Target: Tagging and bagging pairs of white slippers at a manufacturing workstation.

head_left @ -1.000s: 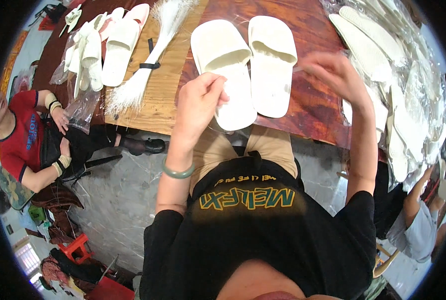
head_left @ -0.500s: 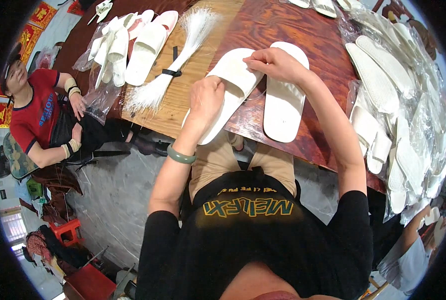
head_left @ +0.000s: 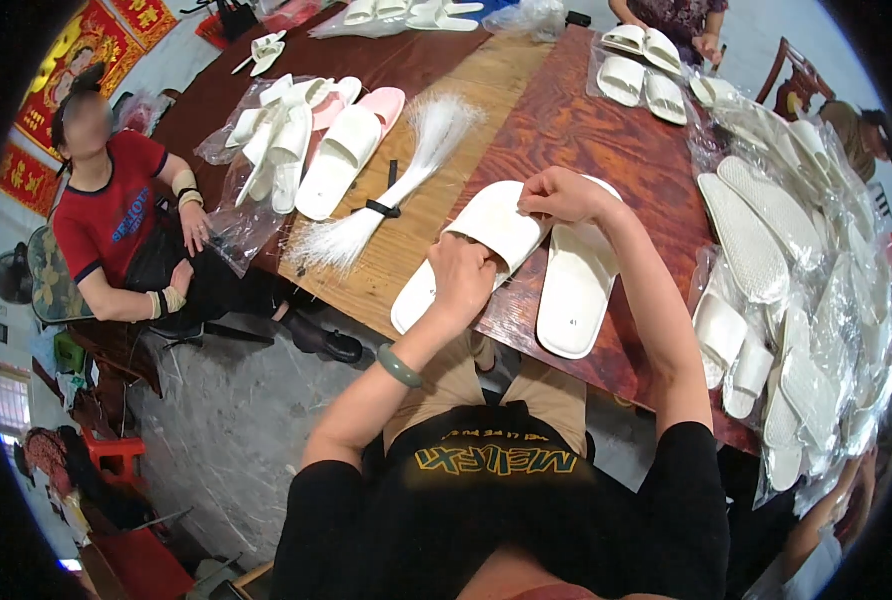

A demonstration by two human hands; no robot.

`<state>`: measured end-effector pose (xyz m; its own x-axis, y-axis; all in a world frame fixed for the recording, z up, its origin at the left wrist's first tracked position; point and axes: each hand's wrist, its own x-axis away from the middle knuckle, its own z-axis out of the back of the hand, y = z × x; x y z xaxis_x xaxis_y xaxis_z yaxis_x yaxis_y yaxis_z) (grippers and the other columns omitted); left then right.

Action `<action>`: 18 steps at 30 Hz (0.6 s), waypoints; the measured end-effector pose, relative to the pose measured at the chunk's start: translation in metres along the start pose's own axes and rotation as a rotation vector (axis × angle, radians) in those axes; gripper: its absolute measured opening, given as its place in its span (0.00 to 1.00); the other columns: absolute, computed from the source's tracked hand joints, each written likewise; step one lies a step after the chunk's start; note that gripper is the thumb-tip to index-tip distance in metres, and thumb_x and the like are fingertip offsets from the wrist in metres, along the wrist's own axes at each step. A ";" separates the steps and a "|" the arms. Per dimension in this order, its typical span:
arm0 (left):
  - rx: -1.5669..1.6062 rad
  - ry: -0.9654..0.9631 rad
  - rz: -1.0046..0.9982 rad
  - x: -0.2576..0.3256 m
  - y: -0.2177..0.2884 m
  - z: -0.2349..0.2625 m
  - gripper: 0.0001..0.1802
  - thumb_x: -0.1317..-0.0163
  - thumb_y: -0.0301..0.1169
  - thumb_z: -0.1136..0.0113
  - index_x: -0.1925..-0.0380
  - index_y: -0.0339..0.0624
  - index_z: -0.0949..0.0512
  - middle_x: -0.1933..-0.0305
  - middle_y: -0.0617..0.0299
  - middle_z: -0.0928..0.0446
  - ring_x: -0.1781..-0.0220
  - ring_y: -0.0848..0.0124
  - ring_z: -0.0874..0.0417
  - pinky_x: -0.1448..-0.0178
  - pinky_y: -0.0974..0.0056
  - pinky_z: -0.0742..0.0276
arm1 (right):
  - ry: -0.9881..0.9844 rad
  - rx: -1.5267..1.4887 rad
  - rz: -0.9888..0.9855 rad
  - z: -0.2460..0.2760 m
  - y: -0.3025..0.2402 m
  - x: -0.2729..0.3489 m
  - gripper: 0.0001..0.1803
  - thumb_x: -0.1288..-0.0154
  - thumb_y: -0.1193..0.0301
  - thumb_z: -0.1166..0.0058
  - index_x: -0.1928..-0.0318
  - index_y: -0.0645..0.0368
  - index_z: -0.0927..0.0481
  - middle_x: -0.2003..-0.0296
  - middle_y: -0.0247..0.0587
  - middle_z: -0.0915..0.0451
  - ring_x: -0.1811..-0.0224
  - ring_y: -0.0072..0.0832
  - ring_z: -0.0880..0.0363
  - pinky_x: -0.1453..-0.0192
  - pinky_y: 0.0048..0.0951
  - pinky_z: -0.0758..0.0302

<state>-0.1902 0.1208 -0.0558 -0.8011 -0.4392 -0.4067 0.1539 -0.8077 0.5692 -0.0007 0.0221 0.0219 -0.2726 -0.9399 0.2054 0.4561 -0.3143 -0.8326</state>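
A white slide slipper (head_left: 506, 218) lies slanted at the near edge of the table. My left hand (head_left: 462, 276) is closed at the opening under its strap, with fingertips hidden inside. My right hand (head_left: 569, 196) pinches at the strap's right side; whatever is between thumb and fingers is too small to see. Close by on the right lies a second white slipper (head_left: 574, 298), sole down, partly under my right wrist. To the left, a bundle of thin white strands (head_left: 406, 185) is bound with a black tie (head_left: 384, 210).
White and pink slippers (head_left: 351, 150) sit at the left, some in clear plastic. A large heap of bagged white slippers (head_left: 801, 290) fills the right side. More slippers (head_left: 641, 70) lie at the far edge. A seated person in red (head_left: 131, 205) is at the left; others stand beyond.
The view has tilted up, so the table appears lower and its far side shows. Both hands stay at the same slipper, the left at the strap opening, the right pinching.
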 end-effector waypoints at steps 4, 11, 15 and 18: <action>0.072 0.041 0.175 -0.009 -0.003 -0.021 0.09 0.57 0.26 0.45 0.76 0.35 0.19 0.71 0.42 0.24 0.62 0.51 0.27 0.56 0.53 0.38 | -0.273 -0.107 0.033 0.008 0.020 -0.011 0.07 0.39 0.68 0.45 0.68 0.58 0.19 0.75 0.25 0.23 0.72 0.13 0.30 0.67 0.18 0.32; -0.004 0.303 0.226 -0.015 0.027 -0.024 0.12 0.50 0.31 0.44 0.67 0.37 0.19 0.58 0.45 0.23 0.52 0.55 0.29 0.48 0.55 0.46 | -0.281 -0.316 0.146 0.007 0.027 -0.019 0.06 0.39 0.72 0.44 0.67 0.63 0.19 0.71 0.28 0.21 0.67 0.14 0.27 0.62 0.17 0.30; -0.045 0.235 0.236 -0.016 0.019 -0.028 0.11 0.50 0.30 0.44 0.71 0.36 0.18 0.66 0.47 0.21 0.55 0.56 0.27 0.49 0.56 0.46 | -0.239 -0.363 -0.010 0.010 0.026 -0.025 0.06 0.40 0.69 0.42 0.66 0.59 0.19 0.72 0.26 0.20 0.74 0.12 0.31 0.71 0.15 0.36; -0.052 0.207 0.276 -0.016 0.017 -0.030 0.10 0.50 0.30 0.44 0.72 0.36 0.18 0.67 0.48 0.21 0.55 0.56 0.27 0.50 0.56 0.45 | -0.222 -0.431 -0.027 0.009 0.029 -0.026 0.06 0.41 0.69 0.41 0.67 0.59 0.18 0.72 0.26 0.20 0.75 0.11 0.32 0.72 0.15 0.37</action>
<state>-0.1574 0.1023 -0.0610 -0.5915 -0.7103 -0.3815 0.3820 -0.6636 0.6432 0.0270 0.0366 -0.0030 -0.0707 -0.9527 0.2954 0.0458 -0.2990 -0.9532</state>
